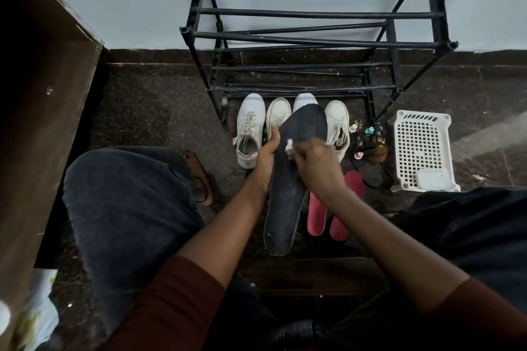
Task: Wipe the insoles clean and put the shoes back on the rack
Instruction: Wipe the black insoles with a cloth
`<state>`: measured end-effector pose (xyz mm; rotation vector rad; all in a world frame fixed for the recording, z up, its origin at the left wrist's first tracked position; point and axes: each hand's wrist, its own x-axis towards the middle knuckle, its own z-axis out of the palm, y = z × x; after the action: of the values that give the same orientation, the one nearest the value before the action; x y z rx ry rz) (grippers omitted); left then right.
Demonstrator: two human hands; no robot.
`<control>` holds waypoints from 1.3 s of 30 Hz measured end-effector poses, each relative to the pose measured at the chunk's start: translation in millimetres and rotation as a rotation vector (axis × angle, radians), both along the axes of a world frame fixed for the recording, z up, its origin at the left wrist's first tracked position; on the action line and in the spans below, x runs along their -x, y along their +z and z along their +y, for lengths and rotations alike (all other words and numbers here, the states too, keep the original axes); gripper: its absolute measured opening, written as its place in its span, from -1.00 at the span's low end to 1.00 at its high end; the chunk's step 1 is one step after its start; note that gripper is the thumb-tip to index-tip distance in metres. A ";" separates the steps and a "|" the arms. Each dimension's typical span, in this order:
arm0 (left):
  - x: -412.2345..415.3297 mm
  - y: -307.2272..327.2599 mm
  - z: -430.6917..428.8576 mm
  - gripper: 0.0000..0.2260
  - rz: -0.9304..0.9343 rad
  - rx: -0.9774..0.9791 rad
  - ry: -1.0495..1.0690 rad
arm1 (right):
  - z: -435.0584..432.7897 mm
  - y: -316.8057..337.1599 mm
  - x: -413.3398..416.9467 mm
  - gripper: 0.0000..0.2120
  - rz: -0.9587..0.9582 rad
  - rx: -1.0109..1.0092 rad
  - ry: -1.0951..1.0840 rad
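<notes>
Left hand: fingers and thumb are curled over the left edge of the dark insole and grip it in its upper half. The palm faces right and the forearm comes up from the lower left.

The insole is held off the floor between my knees. Its toe end points up toward the rack and its heel is toward me. The toe end covers part of the third white shoe.

Right hand: fingers are bunched tight and pinch a small white wipe, which is pressed on the insole face just below the toe area. The back of the hand faces the camera, so I can't see the fingertips. The wrist is bent and the forearm comes in from the lower right.

Four white shoes stand in a row on the floor with their toes at the foot of the rack. They are laced and close together.

Two red insoles lie side by side on the floor, right of the dark one and partly under my right wrist.

A clutter of small bottles and cords sits beside the rightmost shoe.

Far right, a white perforated basket sits on the floor. It holds one white packet in its near corner; I can't tell what the packet is.
</notes>
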<state>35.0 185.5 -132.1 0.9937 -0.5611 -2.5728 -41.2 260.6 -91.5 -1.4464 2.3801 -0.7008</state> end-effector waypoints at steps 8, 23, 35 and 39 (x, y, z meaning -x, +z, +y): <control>1.0 5.4 6.8 -0.48 0.014 -0.026 -0.030 | -1.0 1.5 17.1 -0.82 0.056 0.025 0.008; -3.7 -1.3 0.2 -0.38 0.003 0.023 0.033 | 17.7 6.6 -21.6 -0.87 -0.026 -0.005 0.137; -0.9 0.2 7.8 -0.39 0.045 -0.096 -0.100 | -32.5 -2.4 30.4 -0.82 0.082 -0.008 -0.182; 1.0 -6.6 -1.8 -0.42 -0.118 0.035 -0.019 | -2.7 -2.4 -11.8 -0.74 0.000 0.049 0.092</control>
<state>33.9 183.7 -138.7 1.1392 -0.6465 -2.5237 -29.3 257.9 -93.9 -1.5649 2.2951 -0.7402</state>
